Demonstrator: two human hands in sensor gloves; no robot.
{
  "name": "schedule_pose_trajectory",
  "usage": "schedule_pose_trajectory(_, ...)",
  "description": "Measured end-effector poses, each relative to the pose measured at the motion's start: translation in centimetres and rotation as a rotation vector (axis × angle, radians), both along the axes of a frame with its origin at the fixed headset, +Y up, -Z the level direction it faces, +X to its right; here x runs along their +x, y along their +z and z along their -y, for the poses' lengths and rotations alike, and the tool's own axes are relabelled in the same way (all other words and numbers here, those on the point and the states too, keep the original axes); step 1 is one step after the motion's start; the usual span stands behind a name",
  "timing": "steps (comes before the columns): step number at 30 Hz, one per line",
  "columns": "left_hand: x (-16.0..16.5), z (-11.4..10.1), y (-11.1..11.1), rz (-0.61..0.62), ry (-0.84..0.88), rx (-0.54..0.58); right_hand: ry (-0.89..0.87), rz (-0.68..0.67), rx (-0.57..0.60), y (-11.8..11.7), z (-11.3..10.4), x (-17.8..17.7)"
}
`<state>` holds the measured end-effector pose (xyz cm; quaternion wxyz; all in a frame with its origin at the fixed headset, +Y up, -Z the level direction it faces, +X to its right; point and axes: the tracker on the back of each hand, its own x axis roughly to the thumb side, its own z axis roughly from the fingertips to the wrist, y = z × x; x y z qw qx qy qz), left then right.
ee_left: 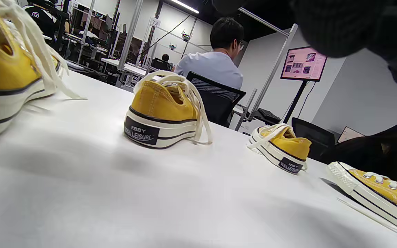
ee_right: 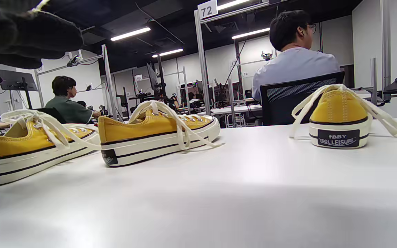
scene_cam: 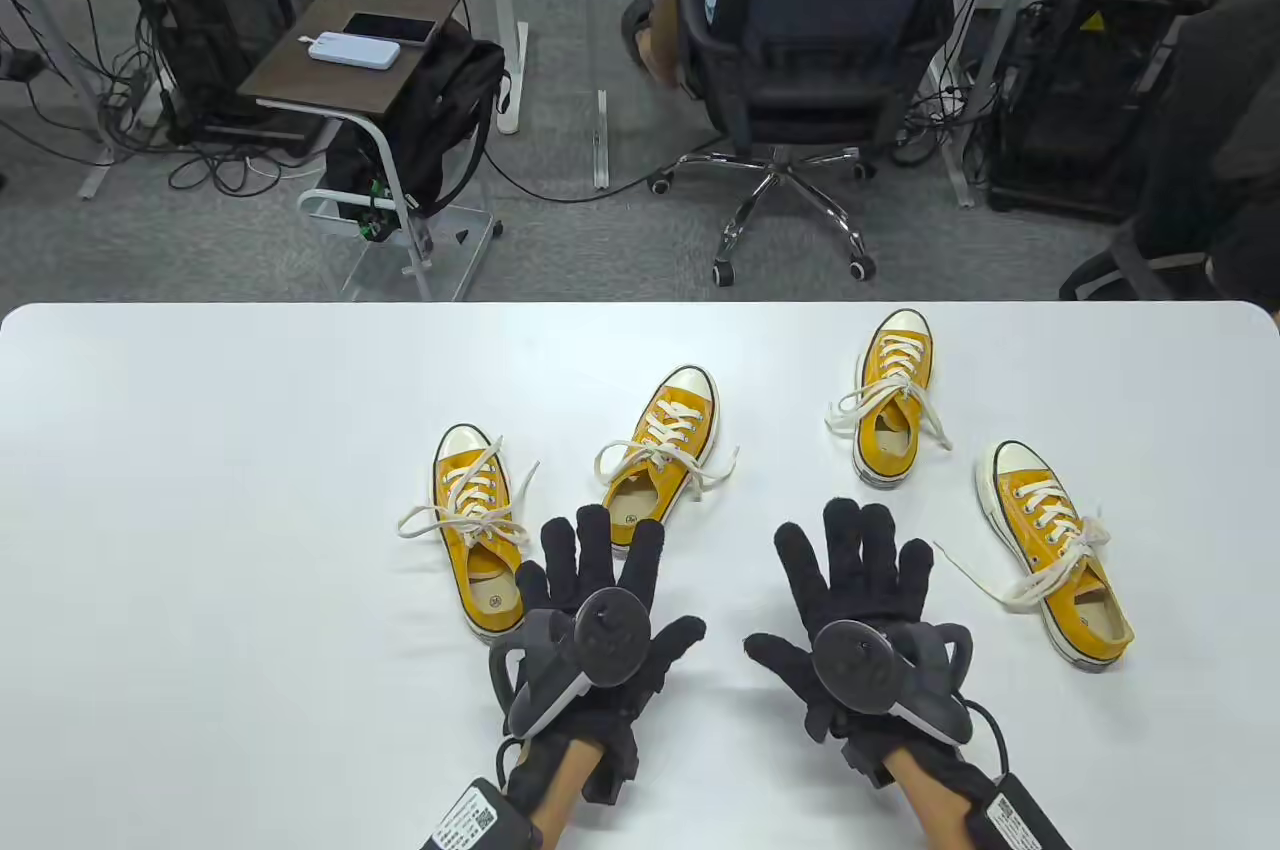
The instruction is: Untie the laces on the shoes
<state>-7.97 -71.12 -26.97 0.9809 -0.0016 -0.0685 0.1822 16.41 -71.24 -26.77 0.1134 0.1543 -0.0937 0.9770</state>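
Observation:
Several yellow low-top sneakers with cream laces stand on the white table (scene_cam: 200, 490). The leftmost shoe (scene_cam: 478, 530) sits just left of my left hand (scene_cam: 640, 590). A second shoe (scene_cam: 662, 455) lies just beyond that hand's fingertips. A third shoe (scene_cam: 893, 400) stands farther back, and a fourth (scene_cam: 1055, 550) lies right of my right hand (scene_cam: 815, 590). All laces look knotted in bows with loose ends. Both hands lie flat, fingers spread, holding nothing. The left wrist view shows the second shoe's heel (ee_left: 164, 110). The right wrist view shows the third shoe's heel (ee_right: 338, 117).
Beyond the table's far edge a person sits in a black office chair (scene_cam: 820, 50). A small side table (scene_cam: 350, 40) with a phone stands at the back left. The table's left part (scene_cam: 150, 590) is bare white.

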Motion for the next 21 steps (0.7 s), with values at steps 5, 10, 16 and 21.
schedule_pose_trajectory(5, -0.1, 0.0, 0.1, -0.009, 0.012, -0.002, -0.014, -0.001, -0.011, -0.1, -0.1, 0.1)
schedule_pose_trajectory(10, -0.6, -0.3, 0.1, -0.038, 0.033, 0.004, -0.034, 0.001, -0.018, -0.2, -0.1, 0.4)
schedule_pose_trajectory(16, -2.3, -0.4, -0.1, -0.103, 0.085, -0.013, -0.038, 0.007, -0.047, -0.4, 0.2, 0.6)
schedule_pose_trajectory(21, -4.8, -1.3, -0.5, -0.203, 0.119, 0.007, -0.046, 0.014, -0.062, -0.6, 0.3, 0.8)
